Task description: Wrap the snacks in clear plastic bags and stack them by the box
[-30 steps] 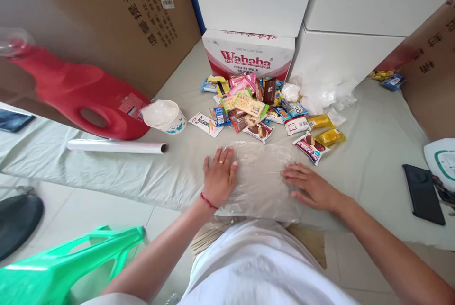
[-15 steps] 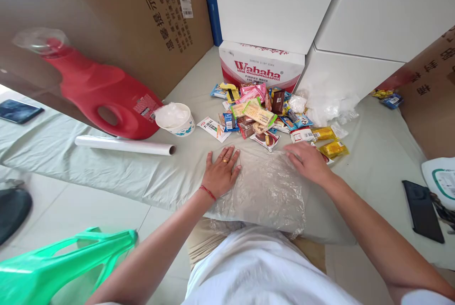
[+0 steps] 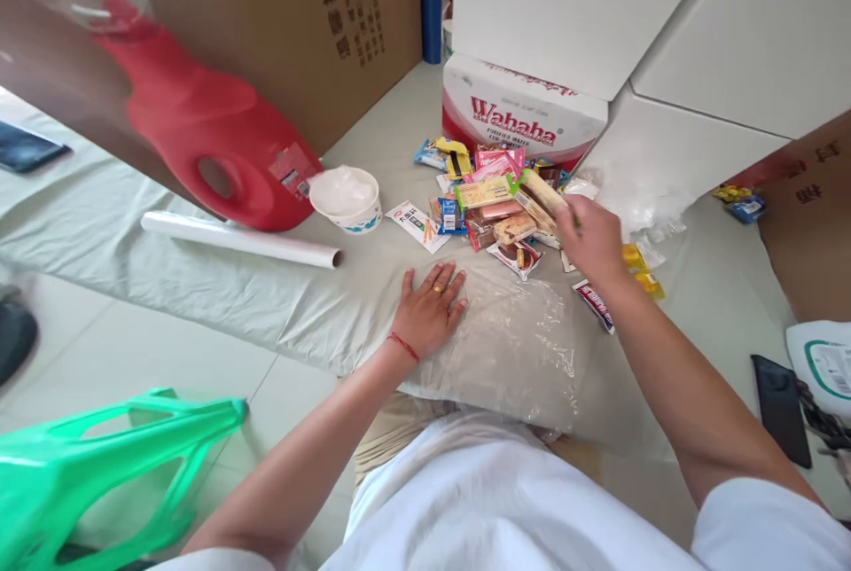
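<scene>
My left hand (image 3: 431, 307) lies flat with fingers spread on the cloth, at the left edge of a clear plastic bag (image 3: 511, 340). My right hand (image 3: 595, 238) pinches one end of a packaged biscuit (image 3: 537, 195) with a green-ended wrapper, raised over the snack pile. Several wrapped snacks lie heaped beneath it, among them a pink packet (image 3: 498, 165), a blue packet (image 3: 451, 216), a white packet with carrot-like sticks printed on it (image 3: 417, 226) and a chocolate pie packet (image 3: 516, 259). Below my right wrist rests a dark red and white wrapper (image 3: 594, 305).
A Wahaha carton (image 3: 525, 114) stands behind the pile. To the left are a paper bowl (image 3: 346, 212), a red jug (image 3: 219, 145) and a white roll (image 3: 243, 239). Clear plastic (image 3: 638, 207) lies right of the pile; a dark phone (image 3: 781, 411) is farther right. A green stool (image 3: 120, 456) stands on the floor.
My right hand has risen from the bag's upper right edge to the pile and taken hold of a green-ended biscuit packet. My left hand stays flat. The camera view has shifted.
</scene>
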`<state>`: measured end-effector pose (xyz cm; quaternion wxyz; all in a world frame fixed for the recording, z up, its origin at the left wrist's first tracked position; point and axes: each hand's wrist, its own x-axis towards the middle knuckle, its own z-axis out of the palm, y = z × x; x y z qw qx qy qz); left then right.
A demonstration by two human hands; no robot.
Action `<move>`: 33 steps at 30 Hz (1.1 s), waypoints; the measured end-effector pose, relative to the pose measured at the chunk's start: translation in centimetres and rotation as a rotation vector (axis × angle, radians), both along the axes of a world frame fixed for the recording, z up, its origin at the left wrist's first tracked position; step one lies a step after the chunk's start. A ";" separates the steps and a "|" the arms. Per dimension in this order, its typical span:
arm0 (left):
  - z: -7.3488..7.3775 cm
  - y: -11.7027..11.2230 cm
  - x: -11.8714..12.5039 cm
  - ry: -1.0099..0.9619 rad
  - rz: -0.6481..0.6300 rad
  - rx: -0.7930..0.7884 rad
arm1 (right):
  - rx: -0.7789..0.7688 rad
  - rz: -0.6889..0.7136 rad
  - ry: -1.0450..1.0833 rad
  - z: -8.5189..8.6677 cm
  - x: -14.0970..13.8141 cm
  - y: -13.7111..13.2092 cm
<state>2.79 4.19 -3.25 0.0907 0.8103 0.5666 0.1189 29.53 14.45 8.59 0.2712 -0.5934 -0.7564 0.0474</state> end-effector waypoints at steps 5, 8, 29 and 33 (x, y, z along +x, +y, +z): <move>0.0 0.1 -0.1 -0.028 0.008 -0.014 | -0.585 0.300 0.376 -2.6 1.4 -6.8; 0.0 0.1 -0.1 -0.027 0.011 -0.019 | -0.643 0.397 0.278 -5.6 0.4 -9.8; 0.2 -0.1 0.0 -0.036 0.038 -0.011 | -0.361 0.453 -0.185 -8.5 -2.5 -12.5; 0.2 -0.1 -0.1 -0.042 0.040 -0.013 | -0.330 0.483 -0.139 -6.0 -2.6 -9.6</move>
